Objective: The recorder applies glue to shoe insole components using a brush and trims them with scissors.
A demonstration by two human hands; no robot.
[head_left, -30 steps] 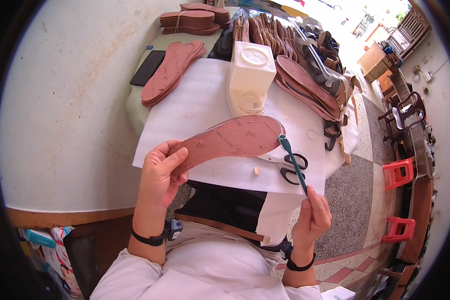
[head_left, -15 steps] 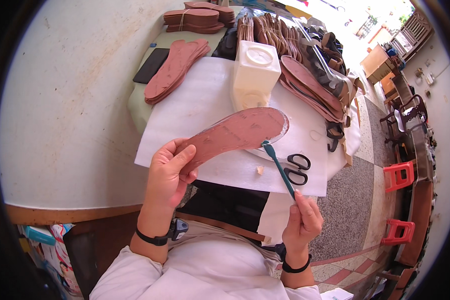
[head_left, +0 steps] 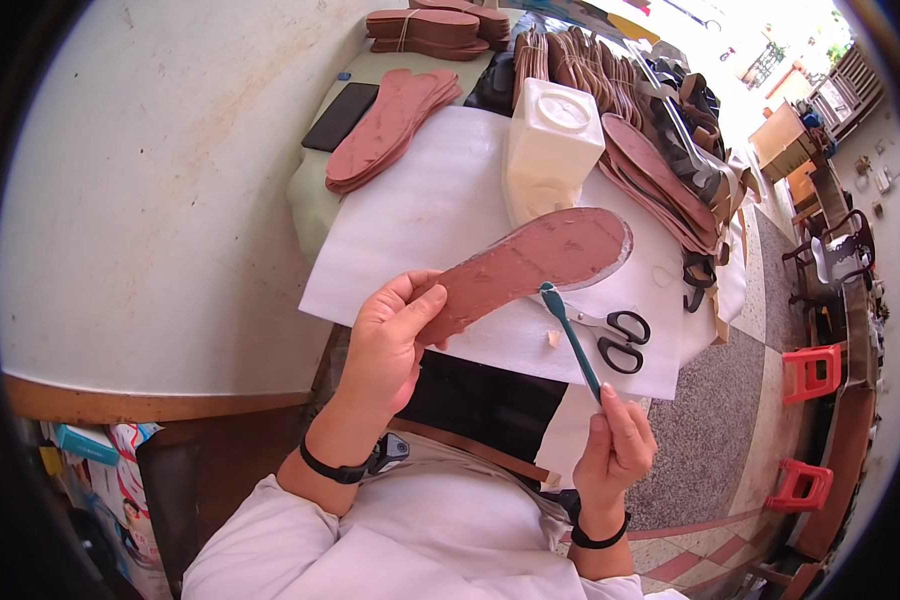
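Observation:
My left hand [head_left: 398, 325] grips a reddish-brown shoe insole [head_left: 535, 262] by its narrower end, thumb on top. A thin whitish smear runs along the rim of its far, rounded end. Between the fingers of my right hand [head_left: 618, 440] is the handle of a green toothbrush-like brush [head_left: 573, 340]. Its head meets the insole's near edge around the middle; whether it presses on it I cannot tell. Black-handled scissors [head_left: 622, 342] lie on the white sheet [head_left: 400, 230] just right of the brush, blades partly hidden under the insole. A small tan scrap [head_left: 554, 339] lies beside the brush.
Behind the insole stands a cream plastic container [head_left: 552, 140]. Stacked insoles lie at its left [head_left: 395, 130] and right [head_left: 660, 185], with bundled ones [head_left: 570, 65] behind. A black flat object [head_left: 341, 116] rests at the left. Red stools [head_left: 812, 373] stand on the floor to the right.
The brush head has shifted from near the insole's rounded end back along its near edge toward my left hand. The whole view has slid slightly, moving the table rightward in it.

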